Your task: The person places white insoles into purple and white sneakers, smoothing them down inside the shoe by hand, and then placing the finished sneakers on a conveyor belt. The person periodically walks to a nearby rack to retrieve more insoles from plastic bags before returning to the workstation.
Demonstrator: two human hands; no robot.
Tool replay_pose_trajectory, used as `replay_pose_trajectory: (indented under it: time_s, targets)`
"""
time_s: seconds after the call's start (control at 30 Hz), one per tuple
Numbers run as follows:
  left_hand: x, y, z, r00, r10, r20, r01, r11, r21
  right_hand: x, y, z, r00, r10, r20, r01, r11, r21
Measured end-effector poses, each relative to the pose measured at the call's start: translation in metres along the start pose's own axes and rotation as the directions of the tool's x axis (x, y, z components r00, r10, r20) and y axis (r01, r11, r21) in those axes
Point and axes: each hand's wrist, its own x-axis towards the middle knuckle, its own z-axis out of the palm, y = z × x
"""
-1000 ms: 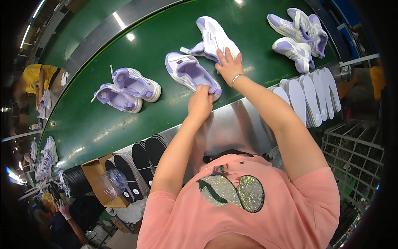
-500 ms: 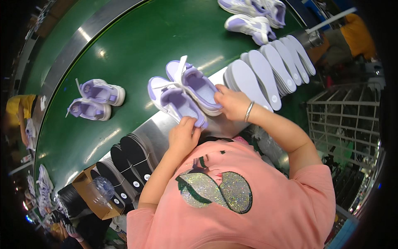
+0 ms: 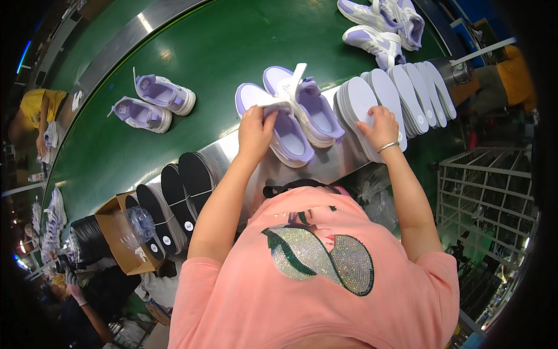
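Observation:
A pair of white and lilac sneakers stands at the middle of the near edge, heels toward me. My left hand (image 3: pixel 256 134) is closed on the left sneaker (image 3: pixel 290 139) at its tongue and collar. The right sneaker (image 3: pixel 318 113) stands against it, its tongue sticking up and a pale insole showing inside. Over to the right, my right hand (image 3: pixel 382 127), with a bracelet at the wrist, rests on a stack of light grey insoles (image 3: pixel 356 99). Its thumb and fingers are apart over the top insole.
More insole stacks (image 3: pixel 407 96) run rightward. Sneaker pairs stand at left (image 3: pixel 152 103) and far right (image 3: pixel 383 32) on the green table (image 3: pixel 226 52). Bundled black insoles (image 3: pixel 197 174) and a cardboard box (image 3: pixel 110 224) are at near left; a wire rack (image 3: pixel 485 192) is at right. Other people work at the sides.
My right hand has left the right sneaker's heel and moved right onto the grey insoles. My left hand has shifted from the left sneaker's heel forward to its tongue. The view has shifted.

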Motion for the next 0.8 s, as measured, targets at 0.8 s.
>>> replay_pose_trajectory:
  time_s: [0.8]
  targets:
    - [-0.006,-0.009,0.029,0.993,-0.113,-0.031,0.110,0.991,-0.080,-0.039,-0.141,-0.014,0.714,-0.700,0.026,0.696,0.713,0.088]
